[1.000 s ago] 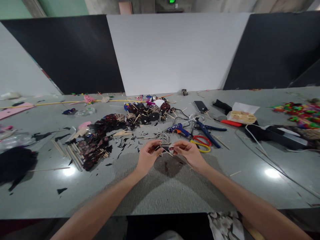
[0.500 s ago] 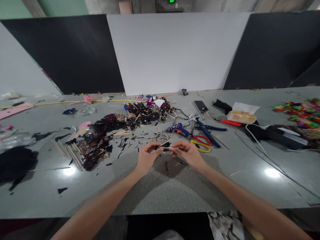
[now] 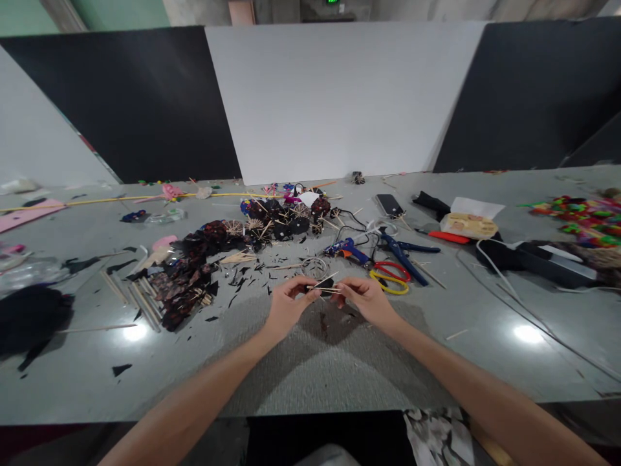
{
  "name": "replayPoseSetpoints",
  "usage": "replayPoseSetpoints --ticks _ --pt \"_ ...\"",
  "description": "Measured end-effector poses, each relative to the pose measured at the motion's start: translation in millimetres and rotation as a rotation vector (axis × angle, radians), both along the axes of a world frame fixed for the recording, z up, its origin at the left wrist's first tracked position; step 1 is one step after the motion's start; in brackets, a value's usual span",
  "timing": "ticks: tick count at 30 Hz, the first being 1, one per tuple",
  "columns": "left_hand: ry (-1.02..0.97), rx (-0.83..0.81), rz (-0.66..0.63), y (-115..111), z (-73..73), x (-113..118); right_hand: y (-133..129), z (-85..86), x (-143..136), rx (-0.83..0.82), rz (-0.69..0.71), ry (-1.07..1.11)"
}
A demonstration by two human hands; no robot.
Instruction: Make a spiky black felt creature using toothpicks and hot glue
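Note:
Between my hands, above the grey table, is a small piece of black fabric (image 3: pixel 326 284) with thin wooden sticks (image 3: pixel 324 288) across it. My left hand (image 3: pixel 294 301) pinches the left end of this piece between thumb and fingers. From the other side, my right hand (image 3: pixel 363 296) closes thumb and fingertips on the stick ends. Just beyond the hands lies a clear round ring (image 3: pixel 314 266), perhaps a roll of tape. Scissors with red and yellow handles (image 3: pixel 391 282) and a blue glue gun (image 3: pixel 353 251) rest to the right of it.
Blue-handled pliers (image 3: pixel 405 257), a phone (image 3: pixel 389 206) and a tissue pack (image 3: pixel 468 225) lie to the right. Dark fabric pieces with sticks (image 3: pixel 252 226) spread across the back and left, among black scraps (image 3: pixel 240 279). A white cable (image 3: pixel 514 291) runs along the right side.
The black piece with the sticks has turned slightly and shows more of its face. My right fingers have shifted a little along the sticks; the left hand stays nearly in place.

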State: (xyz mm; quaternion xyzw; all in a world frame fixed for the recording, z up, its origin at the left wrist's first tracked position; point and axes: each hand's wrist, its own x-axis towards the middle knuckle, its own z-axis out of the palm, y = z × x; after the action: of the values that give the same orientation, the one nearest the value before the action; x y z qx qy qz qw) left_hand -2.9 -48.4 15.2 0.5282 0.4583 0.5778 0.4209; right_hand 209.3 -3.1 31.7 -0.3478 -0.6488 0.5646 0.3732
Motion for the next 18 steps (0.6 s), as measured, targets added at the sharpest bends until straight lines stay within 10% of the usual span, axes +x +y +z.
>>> replayPoseSetpoints --ticks 18 --pt "0.014 -0.046 0.027 2.8 -5.2 -2.2 -1.2 0.2 3.2 -0.01 -0.067 0.13"
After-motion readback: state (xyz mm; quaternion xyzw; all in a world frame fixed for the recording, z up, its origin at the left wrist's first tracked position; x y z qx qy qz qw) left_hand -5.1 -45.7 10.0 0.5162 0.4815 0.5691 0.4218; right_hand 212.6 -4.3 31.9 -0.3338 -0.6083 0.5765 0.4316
